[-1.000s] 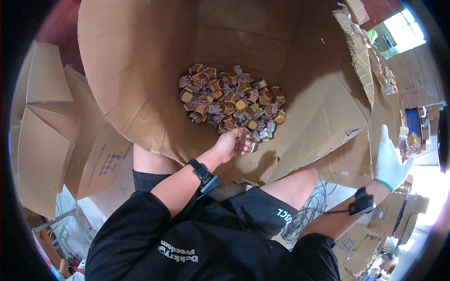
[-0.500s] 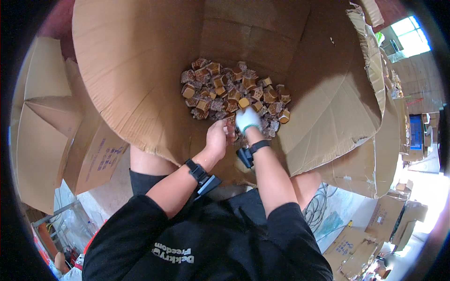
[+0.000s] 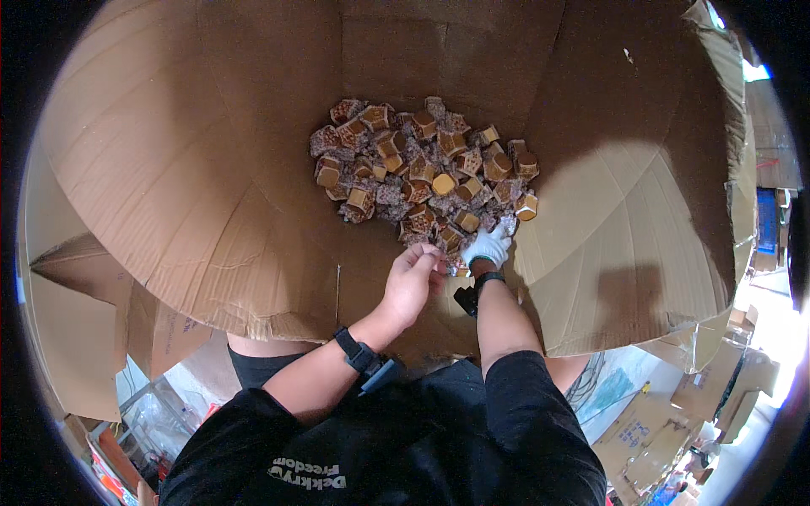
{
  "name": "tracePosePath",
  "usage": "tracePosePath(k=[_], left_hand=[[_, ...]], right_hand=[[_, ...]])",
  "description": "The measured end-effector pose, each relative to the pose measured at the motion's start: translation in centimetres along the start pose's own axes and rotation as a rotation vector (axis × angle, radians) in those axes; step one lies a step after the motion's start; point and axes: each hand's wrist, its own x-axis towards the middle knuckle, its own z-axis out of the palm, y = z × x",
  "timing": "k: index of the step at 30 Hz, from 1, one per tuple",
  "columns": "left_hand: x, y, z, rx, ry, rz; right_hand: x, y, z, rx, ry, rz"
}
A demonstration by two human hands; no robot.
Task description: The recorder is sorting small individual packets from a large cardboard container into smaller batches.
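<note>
Your hands deep in large cardboard box (image 3: 211,194). Left hand (image 3: 411,278) bare, fingers curled, pinching small piece at heap's near edge. Right hand (image 3: 487,246), white glove, spread on pile of brown patterned pieces (image 3: 422,169). Heap looks mostly unpicked; most work left.

I see a big box (image 3: 211,185) of matt, creased brown cardboard. The small pots (image 3: 422,169) in it look glossy tan with speckled sides. My right hand (image 3: 488,246) wears a white knit cloth glove.
</note>
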Motion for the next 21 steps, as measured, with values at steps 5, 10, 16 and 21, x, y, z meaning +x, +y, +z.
tracePosePath(k=[5,10,16,21], left_hand=[[-0.5,0.3,1.0,0.071,-0.051,0.018],[-0.4,-0.2,0.4,0.066,-0.061,0.071],[0.5,-1.8,-0.6,0.252,0.05,0.312],[0.7,-0.3,-1.2,0.476,0.409,0.498]], right_hand=[[1.6,1.0,1.6,-0.009,-0.208,-0.003],[1.5,0.9,2.2,0.059,-0.241,-0.016],[-1.1,-1.4,-4.7,0.289,0.102,0.043],[-5.5,-1.5,-14.3,0.916,-0.27,-0.31]])
